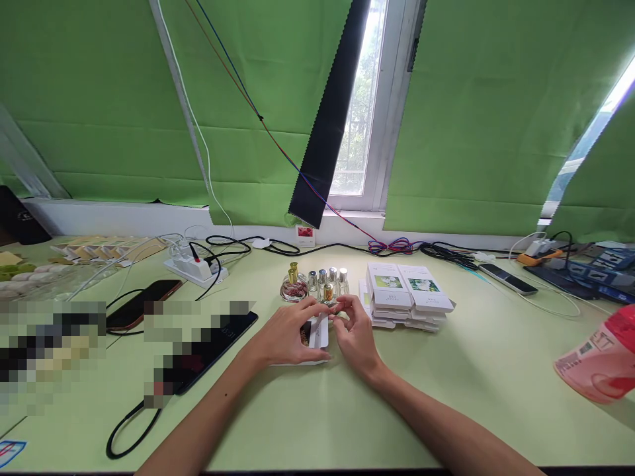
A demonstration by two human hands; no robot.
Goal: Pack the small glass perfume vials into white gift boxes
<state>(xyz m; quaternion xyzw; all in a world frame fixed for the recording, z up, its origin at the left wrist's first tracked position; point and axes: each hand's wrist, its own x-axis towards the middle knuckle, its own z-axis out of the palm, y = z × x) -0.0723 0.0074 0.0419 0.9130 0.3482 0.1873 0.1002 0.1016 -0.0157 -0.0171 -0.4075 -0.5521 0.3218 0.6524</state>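
Note:
My left hand [290, 334] holds a small white carton [319, 332] with an open flap, resting on the pale green table [486, 370]. My right hand [354, 330] pinches a small glass bottle with a gold cap [328, 293] at the carton's mouth; the bottle is mostly hidden by my fingers. Just behind my hands stand several small silver-capped bottles [327, 279] and a round gold-capped perfume bottle [294, 285]. To the right lies a stack of flat white cartons [409, 291] with flower pictures.
A white power strip [195, 268] with cables sits at the back left, a phone [143, 304] and a dark tablet [218, 344] at the left. Another phone [507, 278] lies at the back right. A pink bottle [602, 360] lies at the right edge.

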